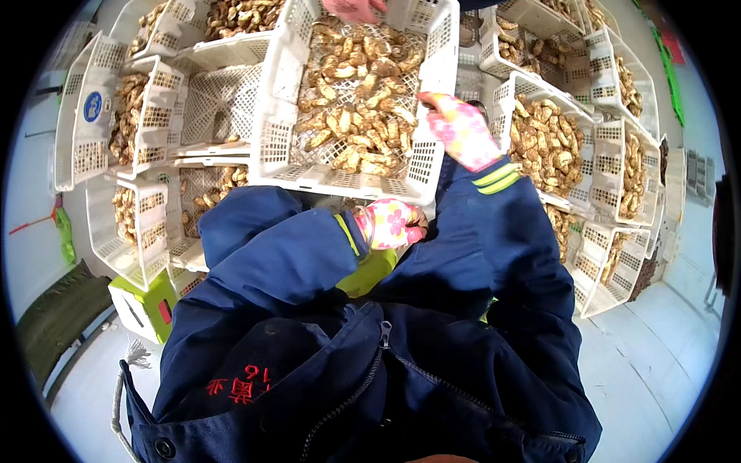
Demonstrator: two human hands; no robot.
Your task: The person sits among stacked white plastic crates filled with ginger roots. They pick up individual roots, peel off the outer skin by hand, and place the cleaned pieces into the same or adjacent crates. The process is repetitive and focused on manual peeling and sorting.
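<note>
A white perforated plastic crate (353, 184) is in front of me, its near end above my knees. Brown mushrooms (370, 130) with pale stems lie in it, heaped thickest toward the near side. My right hand (461, 128), in a pink-and-yellow flowered glove, reaches over the crate's right wall, fingertips at its inner side. Whether those fingers grip anything is unclear. My left hand (392, 224), in a matching floral glove, is curled just below the crate's near wall, between my knees. Its fingertips look dark, and I cannot see whether something is inside.
Another person's pink-gloved hand (353, 8) is over the crate's far end. White crates of mushrooms stand stacked at left (128, 118) and right (547, 144). A green-and-white box (142, 309) sits on the floor (631, 359) at left. Something yellow-green (367, 275) shows between my legs.
</note>
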